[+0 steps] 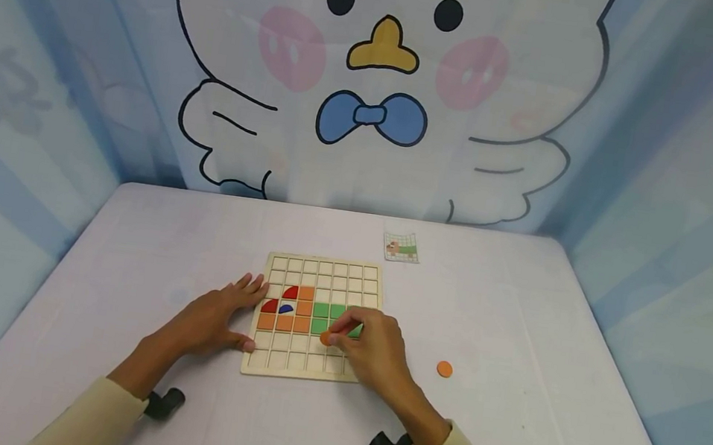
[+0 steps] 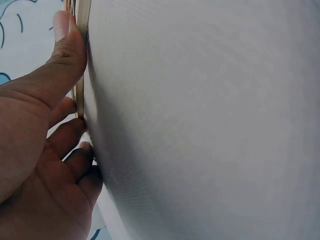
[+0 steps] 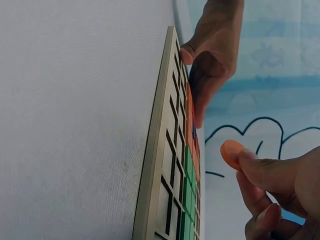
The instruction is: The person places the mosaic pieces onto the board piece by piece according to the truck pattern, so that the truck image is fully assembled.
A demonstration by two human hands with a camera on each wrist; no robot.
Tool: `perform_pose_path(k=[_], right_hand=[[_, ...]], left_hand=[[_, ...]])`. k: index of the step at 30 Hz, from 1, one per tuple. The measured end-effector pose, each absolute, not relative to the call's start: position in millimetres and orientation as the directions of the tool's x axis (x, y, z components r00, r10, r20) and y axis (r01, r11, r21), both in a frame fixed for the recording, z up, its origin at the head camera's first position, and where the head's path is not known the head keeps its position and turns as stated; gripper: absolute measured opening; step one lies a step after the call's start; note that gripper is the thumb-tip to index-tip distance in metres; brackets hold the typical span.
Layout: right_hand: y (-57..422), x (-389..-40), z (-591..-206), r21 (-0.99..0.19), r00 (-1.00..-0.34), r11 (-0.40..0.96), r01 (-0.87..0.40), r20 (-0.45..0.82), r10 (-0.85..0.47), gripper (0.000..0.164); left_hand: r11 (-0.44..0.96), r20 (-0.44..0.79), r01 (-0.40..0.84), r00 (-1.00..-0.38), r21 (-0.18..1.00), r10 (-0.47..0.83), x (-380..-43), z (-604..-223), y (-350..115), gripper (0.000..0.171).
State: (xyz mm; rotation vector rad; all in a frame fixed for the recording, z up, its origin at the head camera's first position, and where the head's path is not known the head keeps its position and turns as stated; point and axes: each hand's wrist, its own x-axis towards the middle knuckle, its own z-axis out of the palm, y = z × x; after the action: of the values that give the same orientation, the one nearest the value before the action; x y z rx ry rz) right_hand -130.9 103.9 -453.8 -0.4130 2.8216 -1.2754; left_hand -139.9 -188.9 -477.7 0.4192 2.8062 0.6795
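Note:
A wooden grid board (image 1: 302,377) lies on the table with coloured pieces set in its cells. Red rounded pieces (image 1: 291,293), a blue and white piece (image 1: 286,309), orange squares (image 1: 284,323) and green squares (image 1: 321,309) show on it. My left hand (image 1: 211,320) rests at the board's left edge, fingers and thumb spread along it. Over the board, my right hand (image 1: 377,345) pinches an orange disc (image 3: 231,154) between thumb and fingertip. In the right wrist view, the disc is held above the grid surface. Part of the green area is hidden under this hand in the head view.
Another orange disc (image 1: 444,369) lies on the table to the right of the board. Behind the board is a small picture card (image 1: 401,247) with a green and brown figure on a grid. A printed curtain (image 1: 363,171) hangs behind the table (image 1: 504,437).

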Motion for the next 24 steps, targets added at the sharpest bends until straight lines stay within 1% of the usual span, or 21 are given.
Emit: perform_pose_path(k=[12,16,24], right_hand=[[83.7,-131.1,-451.9,-0.750,-0.945,0.598,-0.282,0.110,-0.308,0.014],[74.9,-131.4,-451.0,-0.746,-0.943,0.604,-0.281,0.097,-0.320,0.013],[58.8,-132.9,-454.2,-0.726,-0.930,0.612,-0.315,0.108,-0.351,0.015]], left_hand=[[0.852,-0.156,0.220,-0.932,0.474,0.328,-139.5,-476.4,-188.6,0.106],[0.851,-0.158,0.222,-0.930,0.477,0.332,-139.9,-476.3,-189.3,0.105],[0.844,-0.146,0.238,-0.927,0.481,0.345,-139.9,-475.5,-190.9,0.105]])
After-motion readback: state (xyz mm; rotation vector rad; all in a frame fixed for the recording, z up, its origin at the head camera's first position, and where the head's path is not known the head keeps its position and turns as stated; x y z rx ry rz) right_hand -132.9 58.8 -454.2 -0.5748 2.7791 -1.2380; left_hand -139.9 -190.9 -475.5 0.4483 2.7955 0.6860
